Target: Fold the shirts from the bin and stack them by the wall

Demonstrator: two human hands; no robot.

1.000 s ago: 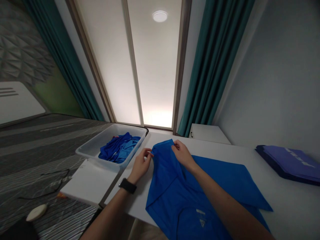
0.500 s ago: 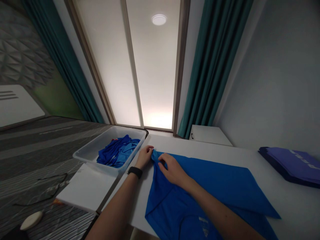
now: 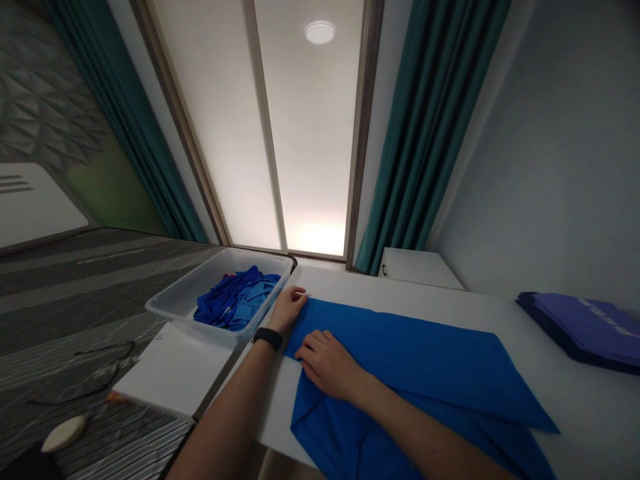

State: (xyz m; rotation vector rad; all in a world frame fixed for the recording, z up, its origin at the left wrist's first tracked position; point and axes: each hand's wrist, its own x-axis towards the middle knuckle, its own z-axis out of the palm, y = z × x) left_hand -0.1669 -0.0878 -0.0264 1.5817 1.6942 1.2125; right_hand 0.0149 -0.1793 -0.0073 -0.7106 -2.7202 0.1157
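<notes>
A bright blue shirt (image 3: 425,360) lies spread on the white table (image 3: 590,407), partly folded. My left hand (image 3: 289,308), with a black watch at the wrist, pinches the shirt's far left corner against the table. My right hand (image 3: 324,363) rests on the shirt's left edge nearer to me, fingers curled and holding the fabric down at the fold.
A clear plastic bin (image 3: 173,300) with several crumpled blue garments (image 3: 235,301) stands left of the table on a lower white surface (image 3: 165,373). A stack of folded purple-blue items (image 3: 585,327) lies at the far right. Teal curtains and a window are behind.
The raised shirt corner has been brought down flat on the table. My right hand slid toward me along the left edge, and my left hand stayed at the far corner.
</notes>
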